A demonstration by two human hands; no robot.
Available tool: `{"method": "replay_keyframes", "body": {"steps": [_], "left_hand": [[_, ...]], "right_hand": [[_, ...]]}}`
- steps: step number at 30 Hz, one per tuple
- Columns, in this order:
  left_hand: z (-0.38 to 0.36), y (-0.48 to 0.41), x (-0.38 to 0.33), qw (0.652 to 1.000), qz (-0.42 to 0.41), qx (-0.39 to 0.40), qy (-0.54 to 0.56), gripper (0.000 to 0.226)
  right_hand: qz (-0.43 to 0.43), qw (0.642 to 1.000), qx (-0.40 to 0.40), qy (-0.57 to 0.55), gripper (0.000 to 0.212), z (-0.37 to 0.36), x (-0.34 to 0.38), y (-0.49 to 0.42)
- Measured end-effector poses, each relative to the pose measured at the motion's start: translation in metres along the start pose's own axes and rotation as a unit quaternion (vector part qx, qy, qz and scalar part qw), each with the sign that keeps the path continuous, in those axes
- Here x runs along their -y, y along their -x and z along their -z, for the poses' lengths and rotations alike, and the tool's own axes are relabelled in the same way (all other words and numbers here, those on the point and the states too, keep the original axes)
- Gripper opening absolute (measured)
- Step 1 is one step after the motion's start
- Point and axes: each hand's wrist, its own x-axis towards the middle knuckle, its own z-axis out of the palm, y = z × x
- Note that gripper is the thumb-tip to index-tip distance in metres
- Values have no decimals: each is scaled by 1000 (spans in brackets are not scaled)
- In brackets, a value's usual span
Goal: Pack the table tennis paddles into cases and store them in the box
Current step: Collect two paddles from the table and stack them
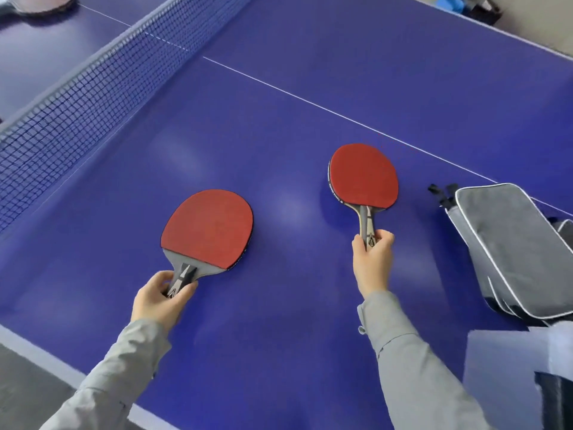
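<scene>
Two red-faced paddles are over the blue table (pixel 310 274). My left hand (pixel 161 297) grips the grey handle of the left paddle (pixel 207 228), which lies nearly flat. My right hand (pixel 372 259) holds the handle of the right paddle (pixel 364 176), its blade tilted up off the surface. Grey paddle cases with white piping (pixel 511 249) lie stacked at the right, past my right hand. A pale box (pixel 508 367) shows at the lower right corner, partly cut off.
The net (pixel 77 97) crosses the table at the upper left. Another paddle (pixel 37 4) lies beyond it at the top left corner. A white centre line (pixel 310 99) runs across the table. Blue and black items (pixel 465 4) sit off the far edge.
</scene>
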Motion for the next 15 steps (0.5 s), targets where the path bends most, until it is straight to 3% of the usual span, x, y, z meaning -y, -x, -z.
{"method": "replay_keyframes", "body": {"steps": [15], "left_hand": [[-8,7,-6,987,-30,148,-48,34]], "right_hand": [[-140,987,-68,-48,29,-59,14,225]]}}
